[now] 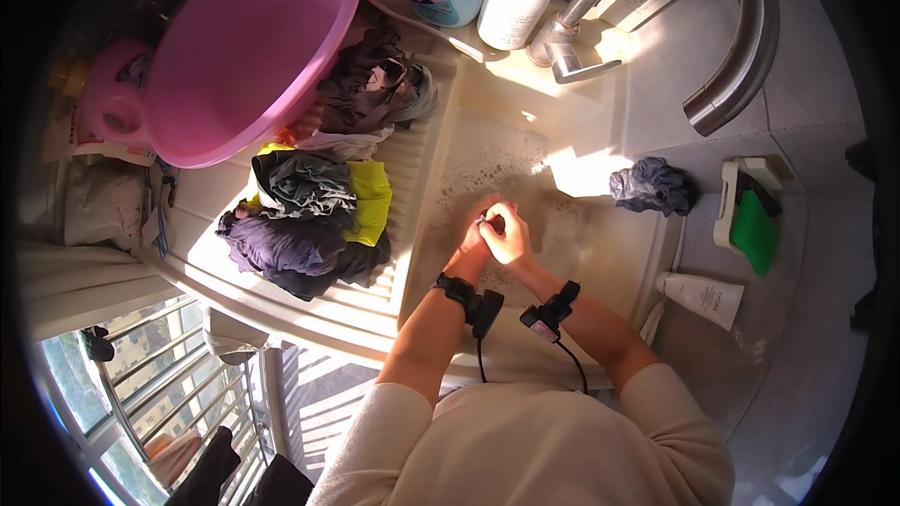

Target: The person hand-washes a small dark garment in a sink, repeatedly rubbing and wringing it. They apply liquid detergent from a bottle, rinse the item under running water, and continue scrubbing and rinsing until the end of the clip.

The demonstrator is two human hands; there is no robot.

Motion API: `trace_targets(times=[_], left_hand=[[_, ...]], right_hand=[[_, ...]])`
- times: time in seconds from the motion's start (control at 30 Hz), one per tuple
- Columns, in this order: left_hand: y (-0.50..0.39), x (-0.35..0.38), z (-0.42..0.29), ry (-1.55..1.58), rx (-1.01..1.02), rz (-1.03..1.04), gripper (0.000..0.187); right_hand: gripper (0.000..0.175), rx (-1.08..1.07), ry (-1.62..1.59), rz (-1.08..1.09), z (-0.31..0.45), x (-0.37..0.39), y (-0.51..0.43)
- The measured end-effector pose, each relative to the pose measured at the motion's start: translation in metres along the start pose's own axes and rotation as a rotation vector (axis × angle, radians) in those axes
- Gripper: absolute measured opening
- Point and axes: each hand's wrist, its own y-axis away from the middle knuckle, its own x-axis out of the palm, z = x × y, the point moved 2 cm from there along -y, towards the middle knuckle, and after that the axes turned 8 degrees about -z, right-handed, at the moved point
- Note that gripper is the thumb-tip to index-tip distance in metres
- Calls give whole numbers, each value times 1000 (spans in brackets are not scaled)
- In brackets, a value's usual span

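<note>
Both my hands are together over the soapy water in the utility sink (598, 253). My right hand (512, 237) has its fingers curled around a small dark item (498, 224), perhaps wet cloth; most of it is hidden. Close against it on the left is my left hand (475, 233), partly covered by the right, so its grip cannot be made out. Foam (485, 169) floats on the cloudy water beyond my hands. A crumpled grey-blue cloth (650, 186) lies on the sink's right rim.
On the ribbed washboard (401, 225) left of the sink lie a purple garment (281, 242), a yellow one (370, 200) and dark clothes (365, 88). A pink basin (239, 49) stands behind. Bottles (517, 3) and a faucet (559, 42) line the back; a green brush (754, 232) and tube (703, 299) are right.
</note>
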Motion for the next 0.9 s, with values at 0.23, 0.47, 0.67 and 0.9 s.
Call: trace_targets(times=[0.23,0.47,0.67,0.9], left_hand=[[18,49,-1,-40,62,-114,38],[26,59,9,-271,168,-194,29],[19,61,-5,-378,318,-411,30],[23,50,-16,-382,259,-291,42]], right_hand=[[41,112,161,-66,-16,2,-21],[47,15,419,-253,-27,-16,-29],[46,358,-371,-28,-31,-4,-27],[47,888,-816,122,-12,-15,-20]])
